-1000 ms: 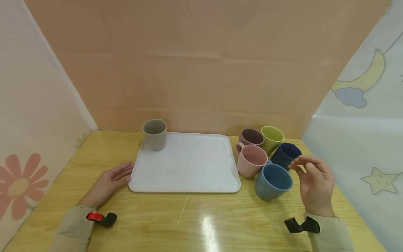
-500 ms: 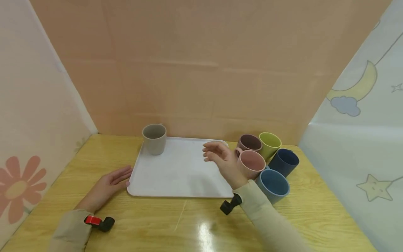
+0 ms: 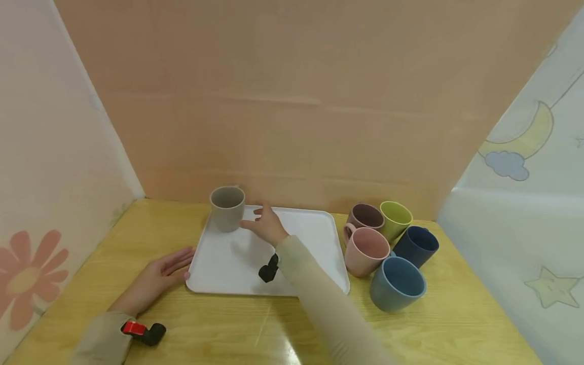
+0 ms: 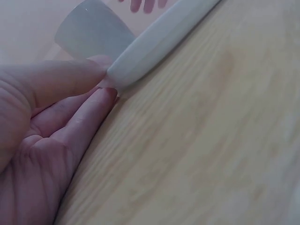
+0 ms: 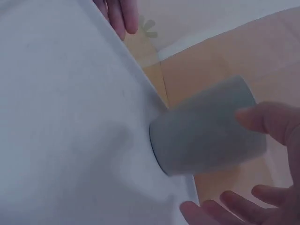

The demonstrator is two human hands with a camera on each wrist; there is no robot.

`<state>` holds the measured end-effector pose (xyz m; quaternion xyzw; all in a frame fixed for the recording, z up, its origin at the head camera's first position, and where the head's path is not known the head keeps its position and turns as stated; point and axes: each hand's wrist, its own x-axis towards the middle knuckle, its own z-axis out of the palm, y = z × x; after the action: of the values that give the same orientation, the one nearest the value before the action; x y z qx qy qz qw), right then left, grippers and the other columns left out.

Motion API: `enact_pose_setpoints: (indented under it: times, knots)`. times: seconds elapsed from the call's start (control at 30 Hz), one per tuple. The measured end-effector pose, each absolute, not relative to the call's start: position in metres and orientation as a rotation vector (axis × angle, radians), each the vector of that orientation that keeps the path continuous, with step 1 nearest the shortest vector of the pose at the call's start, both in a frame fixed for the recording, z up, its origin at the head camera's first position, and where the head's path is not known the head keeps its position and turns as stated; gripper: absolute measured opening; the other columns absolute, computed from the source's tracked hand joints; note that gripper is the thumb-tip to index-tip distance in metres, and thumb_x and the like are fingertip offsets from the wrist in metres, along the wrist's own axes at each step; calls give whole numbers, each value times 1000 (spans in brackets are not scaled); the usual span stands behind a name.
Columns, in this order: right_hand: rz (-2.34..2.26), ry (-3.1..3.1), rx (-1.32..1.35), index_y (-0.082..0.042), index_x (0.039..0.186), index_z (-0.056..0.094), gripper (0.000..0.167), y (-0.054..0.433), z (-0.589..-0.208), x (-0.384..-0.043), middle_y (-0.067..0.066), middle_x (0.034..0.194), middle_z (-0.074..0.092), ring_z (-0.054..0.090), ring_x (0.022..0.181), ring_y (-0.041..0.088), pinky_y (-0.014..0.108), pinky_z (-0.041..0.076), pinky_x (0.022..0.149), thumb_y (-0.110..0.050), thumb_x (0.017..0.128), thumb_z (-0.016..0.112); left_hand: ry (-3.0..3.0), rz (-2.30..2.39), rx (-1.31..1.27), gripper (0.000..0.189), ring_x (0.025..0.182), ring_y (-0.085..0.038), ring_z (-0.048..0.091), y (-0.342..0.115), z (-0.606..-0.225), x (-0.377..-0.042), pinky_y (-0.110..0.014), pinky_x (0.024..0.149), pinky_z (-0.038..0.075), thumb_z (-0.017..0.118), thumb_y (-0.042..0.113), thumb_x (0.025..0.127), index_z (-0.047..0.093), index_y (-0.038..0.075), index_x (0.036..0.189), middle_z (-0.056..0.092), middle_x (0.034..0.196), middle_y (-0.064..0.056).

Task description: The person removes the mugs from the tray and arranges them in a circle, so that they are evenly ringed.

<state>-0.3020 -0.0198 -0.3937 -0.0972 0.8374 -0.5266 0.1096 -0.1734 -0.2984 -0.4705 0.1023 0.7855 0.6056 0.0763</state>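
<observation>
A grey-beige mug [image 3: 227,209] stands upright on the far left corner of the white tray [image 3: 269,274]. My right hand [image 3: 268,224] reaches across the tray to the mug's right side. In the right wrist view, its thumb overlaps the mug [image 5: 206,131], and the fingers [image 5: 234,206] are spread apart; whether they touch the mug I cannot tell. On the table, my left hand [image 3: 157,276] lies along the tray's left edge with extended fingers. Thumb and fingertips meet the tray's near left corner in the left wrist view. The right palm is partly hidden.
Right of the tray stand several mugs close together: a mauve mug [image 3: 365,215], a yellow-green mug [image 3: 397,218], a pink mug [image 3: 365,253], a navy mug [image 3: 417,246] and a blue mug [image 3: 397,284]. A brown sheet [image 3: 283,126] rises behind the wooden table [image 3: 219,324].
My right hand has swept left from beside the navy mug, over the tray, to the grey-beige mug. The left hand stays at the tray's edge. The camera view has shifted slightly.
</observation>
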Motion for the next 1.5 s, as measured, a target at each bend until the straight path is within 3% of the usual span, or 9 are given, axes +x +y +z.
enact_pose_setpoints:
  times: [0.27, 0.53, 0.63, 0.83, 1.07, 1.23, 1.5]
  knots:
    - [-1655, 2539, -384, -10, 150, 38, 82, -57, -407, -313, 8, 143, 50, 49, 131, 26, 40, 44, 107, -17, 84, 85, 2329, 1850, 309, 73, 126, 7, 50, -298, -468, -171, -9, 97, 41, 67, 22, 100, 29, -1, 158, 39, 157, -21]
    - [-1825, 2652, -397, -10, 150, 38, 96, -83, -428, -314, 7, 140, 52, 52, 128, 23, 40, 43, 108, -17, 73, 94, 2324, 1817, 297, 73, 128, 7, 49, -298, -469, -165, -9, 97, 41, 67, 24, 100, 30, 3, 159, 40, 158, -17]
    - [-1850, 2717, -419, -13, 151, 39, 96, -83, -432, -322, 5, 137, 55, 55, 125, 20, 39, 45, 106, -21, 73, 94, 2333, 1826, 315, 72, 128, 6, 49, -294, -467, -169, -9, 98, 41, 68, 25, 99, 32, 5, 159, 41, 157, -15]
    - [-1858, 2706, -417, -14, 151, 41, 98, -74, -432, -325, 4, 138, 56, 55, 126, 20, 38, 45, 107, -25, 71, 96, 2301, 1886, 370, 71, 127, 5, 50, -289, -471, -175, -10, 98, 42, 68, 16, 99, 30, -2, 157, 39, 156, -24]
    - [-1959, 2564, -345, -15, 151, 40, 95, -61, -426, -321, 1, 142, 53, 52, 129, 18, 37, 43, 109, -21, 73, 94, 2322, 1851, 327, 71, 130, 3, 49, -285, -470, -183, -10, 99, 42, 68, 22, 99, 33, 3, 157, 42, 156, -16]
    - [-1937, 2559, -320, -13, 147, 43, 89, -55, -425, -316, 1, 140, 55, 52, 128, 19, 40, 42, 110, -23, 75, 93, 2317, 1845, 339, 71, 136, -6, 47, -286, -468, -186, -10, 99, 41, 68, 21, 99, 32, 1, 157, 42, 156, -17]
    - [-1950, 2510, -351, -15, 145, 47, 85, -50, -434, -306, -1, 140, 56, 53, 129, 20, 40, 44, 108, -19, 74, 94, 2350, 1848, 310, 70, 129, 4, 49, -297, -472, -178, -10, 98, 42, 67, 21, 100, 33, 1, 157, 42, 156, -20]
